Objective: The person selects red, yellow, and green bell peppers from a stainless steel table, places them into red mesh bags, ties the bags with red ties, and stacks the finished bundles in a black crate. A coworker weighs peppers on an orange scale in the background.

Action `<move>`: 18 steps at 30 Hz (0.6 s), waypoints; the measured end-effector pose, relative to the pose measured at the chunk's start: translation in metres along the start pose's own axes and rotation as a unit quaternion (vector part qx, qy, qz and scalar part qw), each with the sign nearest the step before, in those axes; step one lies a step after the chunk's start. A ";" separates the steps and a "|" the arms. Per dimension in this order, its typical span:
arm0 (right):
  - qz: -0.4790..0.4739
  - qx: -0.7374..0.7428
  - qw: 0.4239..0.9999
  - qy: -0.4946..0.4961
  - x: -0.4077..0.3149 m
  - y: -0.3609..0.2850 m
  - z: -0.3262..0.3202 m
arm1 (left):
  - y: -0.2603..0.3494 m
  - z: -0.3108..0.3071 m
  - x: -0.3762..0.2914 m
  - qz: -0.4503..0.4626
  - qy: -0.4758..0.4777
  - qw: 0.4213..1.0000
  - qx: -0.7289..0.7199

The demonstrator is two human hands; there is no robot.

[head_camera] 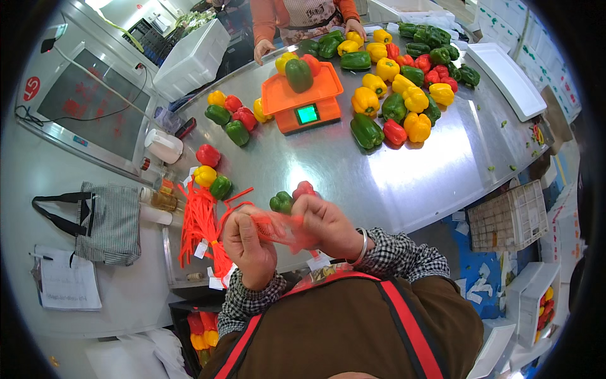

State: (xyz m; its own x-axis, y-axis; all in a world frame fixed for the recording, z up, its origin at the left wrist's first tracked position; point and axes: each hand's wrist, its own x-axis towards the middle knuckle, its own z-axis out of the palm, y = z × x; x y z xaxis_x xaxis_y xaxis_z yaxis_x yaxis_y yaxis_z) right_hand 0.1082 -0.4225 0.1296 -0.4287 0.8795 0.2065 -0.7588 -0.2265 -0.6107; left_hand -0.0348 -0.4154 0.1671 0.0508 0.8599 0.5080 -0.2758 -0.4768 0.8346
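Observation:
Stretched between my two hands is a red mesh net bag, partly blurred. My left hand pinches one end, and my right hand, with a bangle at the wrist, grips the other. Just beyond the net, a green bell pepper and a red bell pepper lie on the steel table, partly hidden by my right hand. To the left of my left hand hangs a bundle of red mesh nets with white tags over the table's edge. A red, a yellow and a green pepper lie at its top.
An orange scale carries several peppers. Green, yellow and red peppers are heaped at its right; a smaller group lies left. A co-worker's hands rest at the far edge. A white tray lies right; a crate stands below.

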 end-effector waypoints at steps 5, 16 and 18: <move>-0.236 -0.479 0.845 -0.022 0.002 -0.006 -0.010 | 0.001 0.002 -0.007 -0.036 -0.024 0.998 -0.050; -0.002 -0.092 0.995 -0.024 0.009 -0.010 -0.043 | -0.004 -0.008 0.001 0.110 -0.081 0.921 0.364; -0.031 -0.363 0.927 -0.084 0.008 -0.010 -0.042 | 0.001 -0.011 0.002 -0.040 -0.018 0.992 0.118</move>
State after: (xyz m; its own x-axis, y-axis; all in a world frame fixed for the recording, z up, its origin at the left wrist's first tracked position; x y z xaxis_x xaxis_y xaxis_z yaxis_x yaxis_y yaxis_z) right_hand 0.1330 -0.3953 0.1054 -0.5122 0.7904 0.3362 -0.2794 0.2169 -0.9354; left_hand -0.0452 -0.4118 0.1663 0.0990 0.8914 0.4422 -0.0372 -0.4408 0.8968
